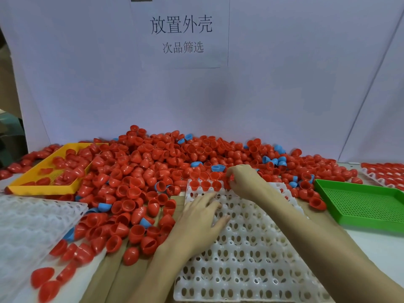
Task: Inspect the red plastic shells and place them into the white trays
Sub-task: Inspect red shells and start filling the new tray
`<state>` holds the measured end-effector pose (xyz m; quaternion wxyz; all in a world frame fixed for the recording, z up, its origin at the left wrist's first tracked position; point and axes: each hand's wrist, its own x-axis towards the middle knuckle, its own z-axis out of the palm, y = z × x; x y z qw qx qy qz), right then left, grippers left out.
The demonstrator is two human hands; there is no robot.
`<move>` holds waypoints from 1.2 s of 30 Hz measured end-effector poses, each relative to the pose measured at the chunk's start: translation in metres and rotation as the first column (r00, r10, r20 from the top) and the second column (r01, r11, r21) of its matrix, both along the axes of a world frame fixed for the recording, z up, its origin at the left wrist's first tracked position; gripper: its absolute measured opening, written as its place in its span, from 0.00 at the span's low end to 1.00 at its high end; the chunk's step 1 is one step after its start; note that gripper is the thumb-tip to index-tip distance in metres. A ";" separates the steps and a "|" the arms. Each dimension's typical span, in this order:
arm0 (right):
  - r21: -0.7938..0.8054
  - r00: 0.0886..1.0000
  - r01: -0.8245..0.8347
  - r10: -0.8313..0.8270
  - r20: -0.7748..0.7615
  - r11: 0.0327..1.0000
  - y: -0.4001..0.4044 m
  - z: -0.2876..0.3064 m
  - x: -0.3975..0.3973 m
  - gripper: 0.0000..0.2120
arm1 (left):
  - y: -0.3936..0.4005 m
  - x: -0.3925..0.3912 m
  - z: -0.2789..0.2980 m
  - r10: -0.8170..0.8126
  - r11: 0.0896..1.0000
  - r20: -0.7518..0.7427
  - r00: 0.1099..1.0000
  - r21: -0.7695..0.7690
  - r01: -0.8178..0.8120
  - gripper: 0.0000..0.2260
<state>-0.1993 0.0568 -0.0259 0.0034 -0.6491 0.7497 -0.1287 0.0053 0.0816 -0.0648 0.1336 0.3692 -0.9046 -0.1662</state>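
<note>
Filling the white tray's point(251, 248) twelve-o'clock row: right hand point(242, 182) pinches a red shell point(229, 179) over the fourth pocket, left hand point(202, 217) flat, fingers apart, steadying; next, seat it upright.

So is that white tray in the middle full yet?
No, nearly empty. The tray holds only a few red shells along its far row; the other holes show bare.

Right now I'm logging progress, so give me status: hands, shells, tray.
Left hand flat on white tray. Right hand pinching red shell at far row. Three shells seated. Nothing blocking.
</note>
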 end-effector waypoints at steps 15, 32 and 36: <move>-0.049 0.994 -0.019 0.024 0.107 0.999 -0.017 0.022 -0.020 0.17 | -0.001 0.000 -0.001 -0.010 1.000 -0.001 1.000 -0.018 0.010 0.25; 0.064 0.996 -0.042 0.047 -0.082 0.997 -0.038 -0.004 -0.046 0.09 | 0.000 0.000 -0.002 -0.010 1.000 -0.002 1.000 -0.006 0.010 0.24; 0.073 0.999 0.017 -0.015 -0.032 0.997 -0.035 -0.008 -0.050 0.07 | 0.000 0.001 -0.001 -0.015 1.000 0.006 1.000 0.001 0.015 0.24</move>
